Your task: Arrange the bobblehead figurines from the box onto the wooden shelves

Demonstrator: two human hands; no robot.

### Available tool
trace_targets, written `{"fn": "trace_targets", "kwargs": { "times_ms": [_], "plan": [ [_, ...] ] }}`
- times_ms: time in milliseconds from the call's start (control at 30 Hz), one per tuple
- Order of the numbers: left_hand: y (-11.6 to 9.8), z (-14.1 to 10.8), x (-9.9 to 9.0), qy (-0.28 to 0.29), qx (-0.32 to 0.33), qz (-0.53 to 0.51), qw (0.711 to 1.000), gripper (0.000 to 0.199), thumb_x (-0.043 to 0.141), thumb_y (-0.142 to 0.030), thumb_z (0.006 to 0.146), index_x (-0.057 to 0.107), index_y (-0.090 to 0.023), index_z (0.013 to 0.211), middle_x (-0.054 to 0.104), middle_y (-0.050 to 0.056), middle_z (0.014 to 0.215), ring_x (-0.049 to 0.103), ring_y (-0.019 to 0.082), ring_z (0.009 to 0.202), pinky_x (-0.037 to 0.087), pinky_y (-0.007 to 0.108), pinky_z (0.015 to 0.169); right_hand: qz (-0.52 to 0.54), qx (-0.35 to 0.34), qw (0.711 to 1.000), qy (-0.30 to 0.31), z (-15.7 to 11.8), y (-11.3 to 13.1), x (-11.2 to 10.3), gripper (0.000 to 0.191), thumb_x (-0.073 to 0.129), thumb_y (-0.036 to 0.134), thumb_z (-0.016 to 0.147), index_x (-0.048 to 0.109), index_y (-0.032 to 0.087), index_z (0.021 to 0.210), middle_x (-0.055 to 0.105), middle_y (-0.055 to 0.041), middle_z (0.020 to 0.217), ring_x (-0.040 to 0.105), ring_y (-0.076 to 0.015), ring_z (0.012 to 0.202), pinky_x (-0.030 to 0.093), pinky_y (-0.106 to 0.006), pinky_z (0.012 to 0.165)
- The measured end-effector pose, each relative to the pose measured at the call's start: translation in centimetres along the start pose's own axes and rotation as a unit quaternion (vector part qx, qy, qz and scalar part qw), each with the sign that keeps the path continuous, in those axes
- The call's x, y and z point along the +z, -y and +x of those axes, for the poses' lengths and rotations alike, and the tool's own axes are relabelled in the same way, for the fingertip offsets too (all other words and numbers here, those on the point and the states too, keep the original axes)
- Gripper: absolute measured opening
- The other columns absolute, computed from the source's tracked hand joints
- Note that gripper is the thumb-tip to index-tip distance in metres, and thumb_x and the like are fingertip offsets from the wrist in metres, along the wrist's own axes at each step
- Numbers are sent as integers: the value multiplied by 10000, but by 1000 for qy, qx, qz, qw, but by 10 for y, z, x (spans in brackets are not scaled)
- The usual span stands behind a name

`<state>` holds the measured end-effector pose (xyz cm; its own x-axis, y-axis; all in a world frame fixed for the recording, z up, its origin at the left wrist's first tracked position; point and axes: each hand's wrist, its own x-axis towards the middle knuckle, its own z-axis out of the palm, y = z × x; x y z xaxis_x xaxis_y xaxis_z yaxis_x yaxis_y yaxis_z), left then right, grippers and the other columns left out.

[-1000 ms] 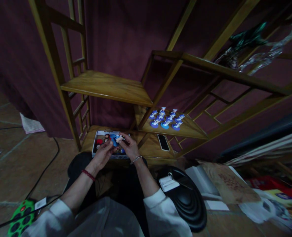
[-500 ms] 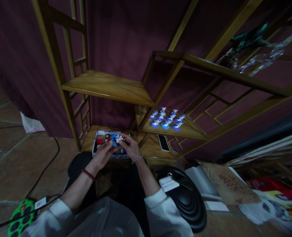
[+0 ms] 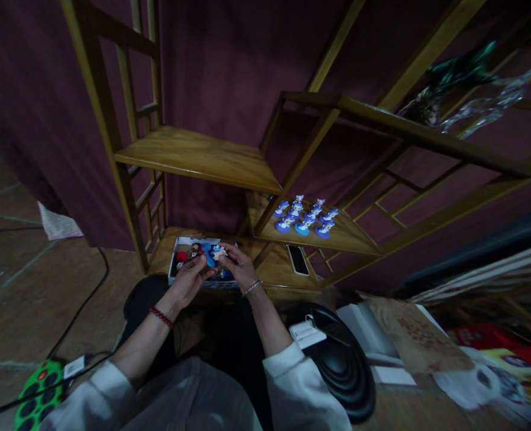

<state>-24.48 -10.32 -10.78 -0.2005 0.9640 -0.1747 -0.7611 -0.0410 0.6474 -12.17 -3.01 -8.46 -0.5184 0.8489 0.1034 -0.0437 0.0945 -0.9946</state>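
Between my fingers, above a shallow white box [image 3: 174, 263], is a small blue and white figurine [image 3: 211, 254]. My left hand [image 3: 190, 278] pinches its blue base from the left. From the right, my right hand [image 3: 239, 267] grips its white and blue upper part. Red and dark small items [image 3: 182, 257] lie in the box, partly hidden behind the hands. Several purple and white figurines [image 3: 305, 224] stand in rows on the raised wooden shelf [image 3: 346, 238] to the right.
A phone [image 3: 298, 260] lies on the lower wooden board, right of the box. An upper shelf [image 3: 197, 154] juts out above the box. A black round base [image 3: 341, 365], cardboard [image 3: 418, 335] and a green gadget [image 3: 41, 395] with a cable are on the floor.
Both hands keep hold of the figurine, which has turned slightly between the fingers. The view has shifted a little; the figurines on the shelf stand as before.
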Motion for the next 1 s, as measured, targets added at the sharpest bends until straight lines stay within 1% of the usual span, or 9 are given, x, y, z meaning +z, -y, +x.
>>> {"fn": "trace_targets", "kwargs": {
  "times_ms": [233,433,533,667,833,1000],
  "plan": [
    [0,-2,1,-4,1,1,1000,156,681,-236,709,663,-105,791,679,42,731,640,121,662,513,197,616,-29,-15,999,10,0,5,0,414,662,385,670,616,207,1042,688,-22,917,634,-172,865,488,-329,836],
    [-2,-3,3,2,-6,11,1000,163,659,-248,733,674,-107,815,687,51,743,634,110,646,514,196,614,-63,-49,997,11,-1,10,0,358,640,365,689,624,222,1017,670,-17,987,620,-178,914,482,-327,847],
    [-2,-3,3,2,-14,18,1000,172,649,-264,742,678,-108,809,688,52,725,632,108,633,514,190,599,-79,-60,995,16,-1,12,1,329,637,351,692,630,224,996,668,-12,981,618,-177,911,478,-325,846],
    [0,-4,0,-1,-20,7,1000,172,643,-260,748,681,-114,832,692,50,766,633,107,634,515,185,587,-92,-65,993,26,-1,14,1,311,638,333,696,632,223,987,675,-9,945,623,-170,874,479,-317,831],
    [1,-4,-2,-2,-24,7,1000,187,639,-272,750,681,-105,824,689,60,747,633,110,620,511,182,573,-113,-74,990,45,-1,14,0,294,629,327,712,634,235,991,669,-6,970,616,-167,889,475,-311,830],
    [2,-5,0,-8,-26,-3,1000,171,648,-272,743,681,-126,826,691,48,774,633,106,626,514,183,571,-118,-77,989,51,-2,14,0,311,634,335,713,628,241,1009,668,-9,974,619,-166,882,484,-309,821]
  ]
}}
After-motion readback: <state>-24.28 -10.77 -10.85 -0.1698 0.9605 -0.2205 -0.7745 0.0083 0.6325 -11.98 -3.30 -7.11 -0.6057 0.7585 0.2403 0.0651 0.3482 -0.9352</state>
